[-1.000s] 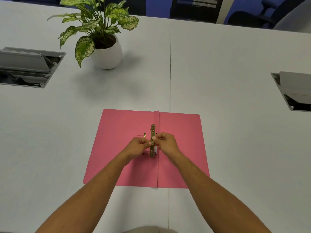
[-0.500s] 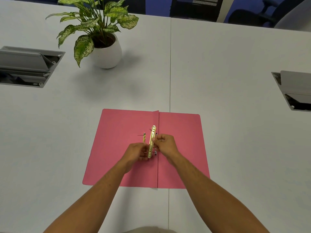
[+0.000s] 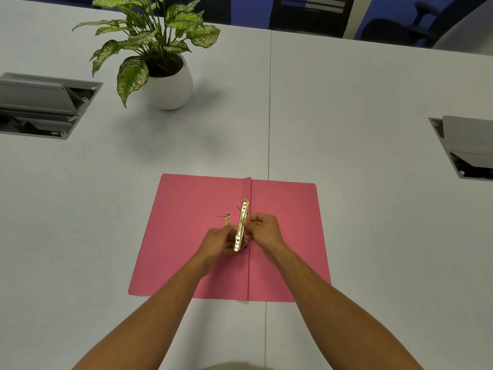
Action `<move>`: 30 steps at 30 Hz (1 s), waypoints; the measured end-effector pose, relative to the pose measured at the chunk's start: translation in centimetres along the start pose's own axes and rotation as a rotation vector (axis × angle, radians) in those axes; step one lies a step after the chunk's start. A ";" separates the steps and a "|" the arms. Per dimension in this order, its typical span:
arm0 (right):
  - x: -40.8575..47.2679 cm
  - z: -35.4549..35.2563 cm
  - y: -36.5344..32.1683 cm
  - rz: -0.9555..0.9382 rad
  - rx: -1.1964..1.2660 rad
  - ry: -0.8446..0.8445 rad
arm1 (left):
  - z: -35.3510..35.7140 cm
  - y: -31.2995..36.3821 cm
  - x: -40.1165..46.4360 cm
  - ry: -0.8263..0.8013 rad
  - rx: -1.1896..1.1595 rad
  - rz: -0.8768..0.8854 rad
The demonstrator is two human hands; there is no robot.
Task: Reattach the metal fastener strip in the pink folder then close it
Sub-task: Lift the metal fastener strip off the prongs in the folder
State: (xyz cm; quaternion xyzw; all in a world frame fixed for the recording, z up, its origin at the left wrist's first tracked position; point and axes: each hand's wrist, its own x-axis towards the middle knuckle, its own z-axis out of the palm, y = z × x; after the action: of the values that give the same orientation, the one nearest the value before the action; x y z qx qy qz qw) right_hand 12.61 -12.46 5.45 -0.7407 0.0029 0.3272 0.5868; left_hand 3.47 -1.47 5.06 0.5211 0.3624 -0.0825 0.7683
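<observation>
Two hands (image 3: 241, 240) on one fastener strip (image 3: 241, 225), one pink folder (image 3: 186, 236).

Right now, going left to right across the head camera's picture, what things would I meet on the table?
Left floor box → potted plant → pink folder with the metal fastener strip held above its middle → right floor box.
</observation>
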 end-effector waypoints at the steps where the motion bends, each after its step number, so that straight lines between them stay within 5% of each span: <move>1: 0.0 0.0 0.0 -0.013 -0.027 0.012 | 0.0 0.0 0.0 -0.003 0.001 0.001; 30: 0.3 -0.2 0.0 -0.075 -0.205 0.009 | 0.8 0.2 -0.5 0.054 0.096 0.066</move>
State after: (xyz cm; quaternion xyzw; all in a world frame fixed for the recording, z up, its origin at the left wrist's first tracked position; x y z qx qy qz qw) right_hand 12.93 -12.53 5.34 -0.7978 -0.0557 0.3005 0.5197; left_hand 3.57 -2.21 5.66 0.5709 0.3614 -0.0605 0.7347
